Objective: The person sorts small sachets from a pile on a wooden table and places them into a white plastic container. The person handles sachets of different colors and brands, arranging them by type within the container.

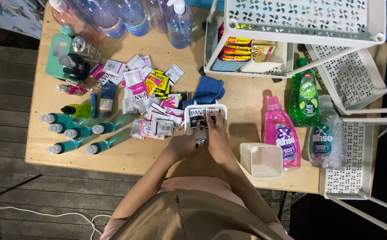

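Observation:
A small white basket [190, 109] stands on the wooden table [135, 155], filled with black-and-white sachets [196, 113]. My right hand [218, 133] reaches over its near edge, fingers resting on the sachets inside. Just left of it, my left hand [185, 144] is curled at the basket's near rim, pinching a dark sachet [200, 142]. A loose heap of sachets [151, 95] in white, pink and yellow lies to the left of the basket. A folded blue cloth [208, 90] sits just behind it.
Several teal bottles [75, 132] lie at the left. Clear pump bottles [178, 24] line the far edge. An empty white bin [261, 160], pink [281, 135], green [303, 94] and clear detergent bottles [328, 140] stand right. A white tiered rack [304, 20] holds packets.

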